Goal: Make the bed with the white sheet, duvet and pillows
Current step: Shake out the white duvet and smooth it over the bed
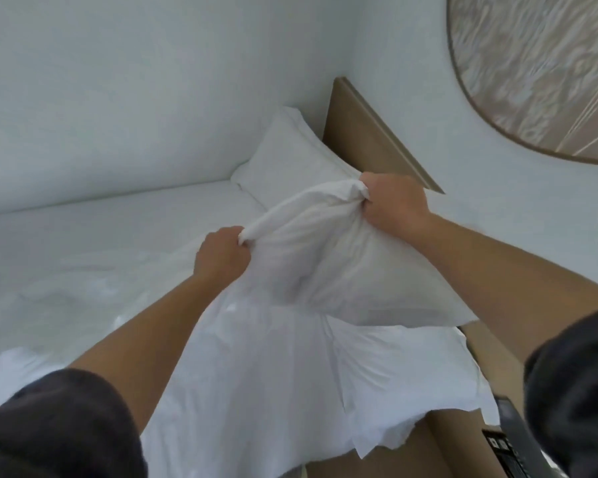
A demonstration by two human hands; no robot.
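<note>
I hold a white pillow (328, 267) up above the bed. My left hand (221, 253) grips its near top corner in a fist. My right hand (394, 201) grips the far top corner, bunching the fabric. A second white pillow (287, 160) lies at the head of the bed against the wall corner. Below the held pillow, crumpled white bedding (290, 391) covers the near side of the bed and hangs over its edge. The flat white sheet (101, 229) covers the mattress on the left.
A tan wooden headboard (370, 139) stands on the right. White walls close the far side. A round framed wall piece (539, 70) hangs at the upper right. A wooden surface (411, 457) with a dark device (508, 450) lies at the lower right.
</note>
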